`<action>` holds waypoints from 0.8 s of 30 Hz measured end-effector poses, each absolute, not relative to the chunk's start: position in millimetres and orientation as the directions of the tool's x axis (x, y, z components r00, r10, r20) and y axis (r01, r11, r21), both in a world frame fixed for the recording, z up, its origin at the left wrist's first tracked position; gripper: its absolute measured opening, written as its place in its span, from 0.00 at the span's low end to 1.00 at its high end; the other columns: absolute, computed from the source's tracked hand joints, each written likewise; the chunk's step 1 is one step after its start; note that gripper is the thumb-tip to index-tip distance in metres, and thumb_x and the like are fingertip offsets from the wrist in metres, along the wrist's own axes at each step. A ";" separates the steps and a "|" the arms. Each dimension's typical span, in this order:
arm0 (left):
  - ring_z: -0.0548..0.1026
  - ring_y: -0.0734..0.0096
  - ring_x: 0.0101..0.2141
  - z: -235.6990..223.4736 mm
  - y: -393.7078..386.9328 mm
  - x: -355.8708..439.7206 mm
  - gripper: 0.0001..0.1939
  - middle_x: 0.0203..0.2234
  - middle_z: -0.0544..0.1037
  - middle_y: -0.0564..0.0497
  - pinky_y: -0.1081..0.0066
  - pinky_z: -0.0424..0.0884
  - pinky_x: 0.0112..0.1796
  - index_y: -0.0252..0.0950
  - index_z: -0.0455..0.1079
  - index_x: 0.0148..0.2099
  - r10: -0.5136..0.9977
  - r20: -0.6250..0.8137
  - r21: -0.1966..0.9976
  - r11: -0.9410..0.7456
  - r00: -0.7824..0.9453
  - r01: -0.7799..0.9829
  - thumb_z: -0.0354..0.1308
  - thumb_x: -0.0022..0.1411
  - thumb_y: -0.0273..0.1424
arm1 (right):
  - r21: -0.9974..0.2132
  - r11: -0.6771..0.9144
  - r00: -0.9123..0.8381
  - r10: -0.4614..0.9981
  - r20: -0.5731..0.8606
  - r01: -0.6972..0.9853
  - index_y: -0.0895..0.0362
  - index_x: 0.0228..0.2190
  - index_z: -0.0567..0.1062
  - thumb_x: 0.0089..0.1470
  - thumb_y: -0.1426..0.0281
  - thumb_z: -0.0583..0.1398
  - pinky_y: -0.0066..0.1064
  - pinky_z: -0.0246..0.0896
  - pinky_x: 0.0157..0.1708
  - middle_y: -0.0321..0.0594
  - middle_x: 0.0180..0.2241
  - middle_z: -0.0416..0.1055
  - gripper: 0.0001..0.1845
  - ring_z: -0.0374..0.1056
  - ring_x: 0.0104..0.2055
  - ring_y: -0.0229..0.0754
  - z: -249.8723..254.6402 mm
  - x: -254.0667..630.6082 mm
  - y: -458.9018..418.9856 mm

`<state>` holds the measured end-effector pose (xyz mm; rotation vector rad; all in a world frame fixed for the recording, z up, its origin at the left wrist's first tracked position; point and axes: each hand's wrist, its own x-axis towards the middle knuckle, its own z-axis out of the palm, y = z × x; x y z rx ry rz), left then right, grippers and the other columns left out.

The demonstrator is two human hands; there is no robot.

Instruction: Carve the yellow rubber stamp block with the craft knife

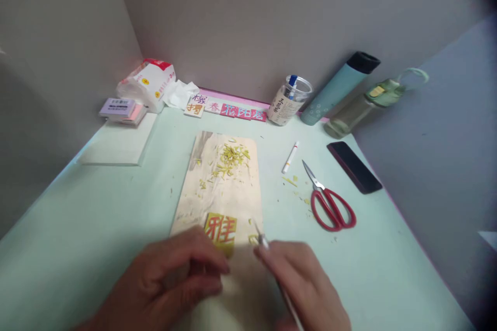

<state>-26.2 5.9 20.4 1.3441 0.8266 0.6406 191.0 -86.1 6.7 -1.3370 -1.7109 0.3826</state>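
A yellow carving block with a red character (pixel 220 229) lies on the near part of a wooden board (pixel 221 199). My left hand (pixel 171 274) is at the block's lower edge and overlaps it in view. Its index finger and thumb are bent and a little apart, with nothing visible between them. In my right hand (pixel 301 279) is a slim silver carving knife (pixel 280 289), gripped like a pen, its blade pointing up and away over the board. The blade is apart from the block. Yellow shavings (pixel 233 155) are heaped on the board's far half.
Red-handled scissors (pixel 330 207), a phone (pixel 354 166) and a white pen-like stick (pixel 290 158) lie right. Behind stand a clear jar (pixel 285 106), two bottles (pixel 336 90) (pixel 353 111), several lettered blocks (pixel 236 110) and a tissue pack (pixel 149 83). Stacked blocks (pixel 118 108) sit left.
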 end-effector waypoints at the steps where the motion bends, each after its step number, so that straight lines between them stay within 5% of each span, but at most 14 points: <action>1: 0.76 0.66 0.33 18.0 11.2 -30.8 0.04 0.30 0.78 0.54 0.71 0.73 0.35 0.48 0.78 0.40 0.770 -0.020 0.996 -0.043 0.638 0.083 0.63 0.62 0.37 | -0.657 0.393 -0.012 0.863 0.505 0.643 0.52 0.60 0.70 0.67 0.61 0.54 0.37 0.72 0.38 0.49 0.45 0.76 0.23 0.74 0.44 0.51 11.6 188.7 -79.8; 2: 0.76 0.65 0.39 15.1 16.0 -34.5 0.10 0.37 0.78 0.54 0.69 0.74 0.41 0.49 0.75 0.47 0.778 0.051 0.973 -0.180 0.626 0.144 0.63 0.63 0.35 | -0.623 0.443 -0.013 0.821 0.571 0.645 0.54 0.59 0.71 0.67 0.62 0.53 0.36 0.72 0.37 0.49 0.45 0.75 0.22 0.74 0.44 0.50 15.2 186.1 -73.8; 5: 0.71 0.56 0.56 4.6 23.9 -38.4 0.28 0.56 0.71 0.51 0.58 0.72 0.54 0.51 0.62 0.61 0.794 0.128 0.824 -0.419 0.594 0.382 0.66 0.61 0.37 | -0.746 0.264 0.176 0.874 0.453 0.611 0.52 0.50 0.76 0.64 0.70 0.58 0.33 0.70 0.39 0.43 0.41 0.76 0.14 0.73 0.42 0.45 18.2 177.8 -60.1; 9: 0.60 0.49 0.64 -8.6 22.7 -33.6 0.33 0.64 0.65 0.44 0.46 0.63 0.61 0.44 0.51 0.67 0.708 0.223 0.588 -0.646 0.670 0.487 0.61 0.65 0.37 | -0.860 0.082 0.344 0.894 0.287 0.503 0.49 0.42 0.77 0.64 0.71 0.60 0.25 0.69 0.33 0.35 0.35 0.76 0.08 0.73 0.34 0.38 14.2 174.3 -52.1; 12: 0.59 0.51 0.66 -14.9 21.1 -31.8 0.31 0.64 0.65 0.42 0.47 0.60 0.63 0.40 0.51 0.68 0.666 0.249 0.483 -0.715 0.703 0.506 0.57 0.67 0.34 | -0.824 0.130 0.233 0.924 0.302 0.551 0.48 0.48 0.75 0.68 0.71 0.55 0.24 0.66 0.29 0.33 0.32 0.75 0.12 0.72 0.28 0.35 16.7 185.7 -48.4; 14: 0.59 0.54 0.66 -17.4 20.5 -32.1 0.29 0.64 0.66 0.44 0.50 0.59 0.64 0.40 0.51 0.67 0.658 0.261 0.461 -0.727 0.706 0.508 0.55 0.68 0.32 | -0.719 0.205 0.044 0.949 0.311 0.665 0.52 0.46 0.75 0.67 0.72 0.56 0.26 0.66 0.34 0.37 0.34 0.75 0.09 0.73 0.33 0.38 22.2 198.2 -46.9; 17: 0.60 0.56 0.65 -18.4 20.0 -32.6 0.26 0.63 0.67 0.45 0.52 0.58 0.65 0.40 0.53 0.66 0.655 0.281 0.466 -0.732 0.701 0.497 0.52 0.69 0.30 | -0.602 0.225 -0.164 0.974 0.156 0.766 0.54 0.44 0.74 0.63 0.69 0.61 0.29 0.65 0.34 0.40 0.38 0.72 0.07 0.72 0.35 0.41 30.5 214.2 -46.9; 21: 0.61 0.57 0.64 -16.1 20.6 -32.8 0.26 0.61 0.69 0.46 0.51 0.60 0.64 0.41 0.53 0.66 0.654 0.277 0.483 -0.728 0.704 0.486 0.53 0.69 0.30 | -0.556 0.200 -0.245 0.970 -0.006 0.807 0.54 0.46 0.71 0.62 0.73 0.61 0.31 0.64 0.36 0.41 0.41 0.70 0.10 0.70 0.37 0.42 32.0 217.9 -47.3; 24: 0.62 0.56 0.63 -16.3 21.1 -33.2 0.26 0.61 0.68 0.47 0.51 0.61 0.63 0.42 0.53 0.66 0.663 0.272 0.501 -0.716 0.697 0.486 0.53 0.69 0.31 | -0.562 0.219 -0.234 0.971 0.046 0.798 0.55 0.39 0.72 0.65 0.76 0.56 0.29 0.62 0.33 0.40 0.36 0.69 0.06 0.68 0.34 0.40 25.3 210.2 -42.8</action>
